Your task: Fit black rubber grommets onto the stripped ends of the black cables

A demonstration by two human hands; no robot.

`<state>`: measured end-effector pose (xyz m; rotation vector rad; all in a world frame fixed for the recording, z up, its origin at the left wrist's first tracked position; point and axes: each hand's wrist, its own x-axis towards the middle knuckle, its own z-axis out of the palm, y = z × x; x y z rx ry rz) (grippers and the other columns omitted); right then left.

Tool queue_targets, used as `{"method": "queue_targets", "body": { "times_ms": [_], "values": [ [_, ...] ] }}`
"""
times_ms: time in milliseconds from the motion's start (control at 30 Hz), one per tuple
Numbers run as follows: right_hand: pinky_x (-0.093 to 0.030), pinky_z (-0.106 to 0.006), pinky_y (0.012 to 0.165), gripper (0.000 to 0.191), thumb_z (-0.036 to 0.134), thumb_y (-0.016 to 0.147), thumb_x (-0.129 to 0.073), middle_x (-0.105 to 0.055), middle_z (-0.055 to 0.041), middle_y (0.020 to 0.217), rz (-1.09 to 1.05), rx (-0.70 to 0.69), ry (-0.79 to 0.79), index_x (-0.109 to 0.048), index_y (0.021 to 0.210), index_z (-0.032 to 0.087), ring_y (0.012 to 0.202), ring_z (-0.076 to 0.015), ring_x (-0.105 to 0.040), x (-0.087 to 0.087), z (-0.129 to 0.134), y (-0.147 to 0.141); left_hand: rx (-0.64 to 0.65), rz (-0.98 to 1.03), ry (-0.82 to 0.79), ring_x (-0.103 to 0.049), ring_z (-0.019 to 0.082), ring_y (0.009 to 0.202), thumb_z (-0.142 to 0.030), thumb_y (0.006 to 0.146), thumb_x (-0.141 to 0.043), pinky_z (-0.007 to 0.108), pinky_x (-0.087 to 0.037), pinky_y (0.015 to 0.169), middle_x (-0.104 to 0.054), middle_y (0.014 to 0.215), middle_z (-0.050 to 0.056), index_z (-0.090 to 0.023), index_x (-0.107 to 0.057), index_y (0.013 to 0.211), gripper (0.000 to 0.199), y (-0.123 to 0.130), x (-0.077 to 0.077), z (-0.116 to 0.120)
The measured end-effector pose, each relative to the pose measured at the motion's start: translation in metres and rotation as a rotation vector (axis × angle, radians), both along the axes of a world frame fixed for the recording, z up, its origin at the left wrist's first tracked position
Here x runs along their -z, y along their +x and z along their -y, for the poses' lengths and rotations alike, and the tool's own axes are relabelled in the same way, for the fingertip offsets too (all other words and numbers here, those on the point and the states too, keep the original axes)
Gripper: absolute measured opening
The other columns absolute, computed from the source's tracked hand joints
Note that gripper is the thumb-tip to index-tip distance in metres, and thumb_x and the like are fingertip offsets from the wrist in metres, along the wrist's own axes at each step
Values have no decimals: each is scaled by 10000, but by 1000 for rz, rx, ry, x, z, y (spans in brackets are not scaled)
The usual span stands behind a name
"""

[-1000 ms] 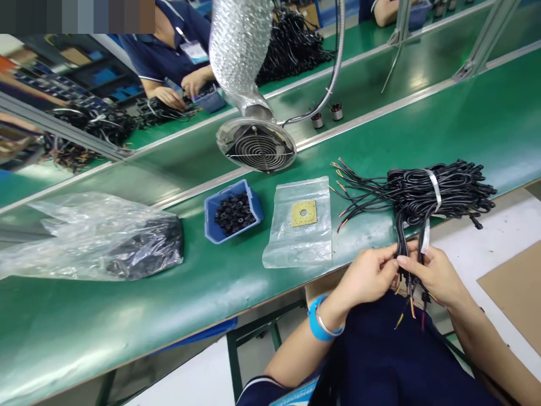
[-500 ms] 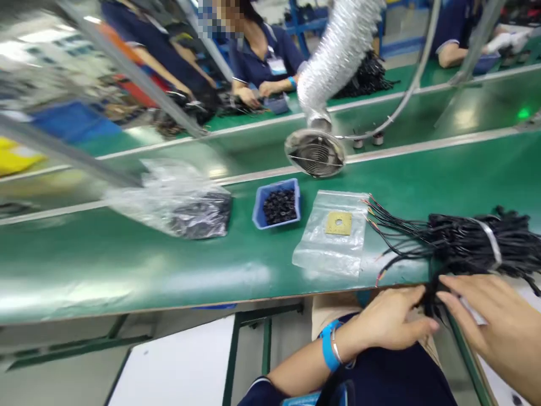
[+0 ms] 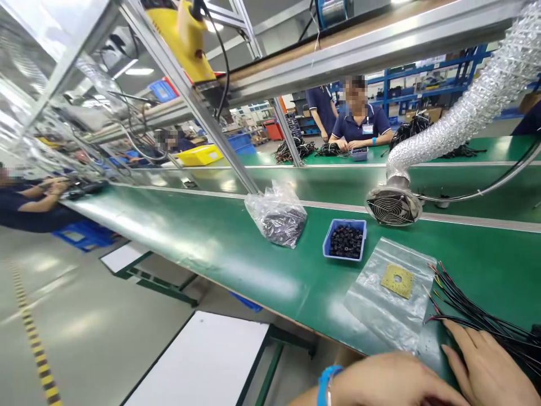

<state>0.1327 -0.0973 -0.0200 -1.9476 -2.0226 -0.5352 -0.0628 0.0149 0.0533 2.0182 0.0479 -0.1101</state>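
At the bottom edge is my left hand (image 3: 393,379), a blue band at its wrist. Its fingers run out of the picture, so what they hold is hidden; a bit of something dark shows beneath them. My right hand (image 3: 492,366) lies over the near side of the black cables (image 3: 482,313), fingers stretched out and thumb apart. The cables' thin red and yellow wire ends point left, beside a clear zip bag (image 3: 376,293). On that bag lies a yellow square pad with a round hole (image 3: 398,280).
A blue tray (image 3: 364,239) of small black parts and a plastic bag of dark parts (image 3: 281,223) stand on the green bench (image 3: 203,237). Behind the tray, a fan (image 3: 393,207) hangs from a silver duct (image 3: 456,127). Co-workers sit across the bench and far left.
The view has swung left and up, so the bench things now appear further right and lower. My right hand has come over the cables' wire-end side; my left hand is partly out of the picture.
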Motion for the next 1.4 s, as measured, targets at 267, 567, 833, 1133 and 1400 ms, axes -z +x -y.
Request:
{"method": "queue_targets", "body": {
  "times_ms": [267,567,833,1133,1400],
  "values": [
    [-556,-281,537,326,339,1014,-363,-740,18,827,-126,45,-83,-593,1214,223,668,-151,-711,-17,-7,-9,-874,-5,579,-668,212,1027,-239,945,-541,313,-501,937,-725,1134,60,-186,-712,1159,279,-38,-49,-109],
    [-550,-283,728,309,373,1020,-391,-740,0,980,-277,-152,145,-628,1120,202,802,-143,-710,-13,-6,-10,-789,-205,930,-618,271,1019,-109,794,-683,383,-494,964,-668,989,110,-168,-778,924,171,-11,-34,-190],
    [-479,-264,826,206,206,961,-521,-702,-35,967,-507,-159,172,-597,1149,167,853,-126,-653,-23,11,-18,-925,165,-209,-672,163,739,-252,753,-697,277,-568,656,-664,845,37,-139,-647,997,274,-14,-36,-148],
    [-499,-293,827,254,170,975,-469,-667,-61,1049,-520,-78,108,-571,1207,169,914,-151,-652,-16,5,-20,-716,108,-65,-650,147,767,-182,756,-659,273,-553,704,-674,973,74,-154,-756,899,175,31,-8,-97],
    [-508,-262,736,156,204,975,-469,-659,-14,961,-600,-68,57,-583,1080,223,815,-126,-662,-29,1,-22,-359,-115,875,-636,249,953,-30,825,-500,382,-543,857,-704,984,92,-126,-510,1278,463,47,-11,-91]
  ]
}}
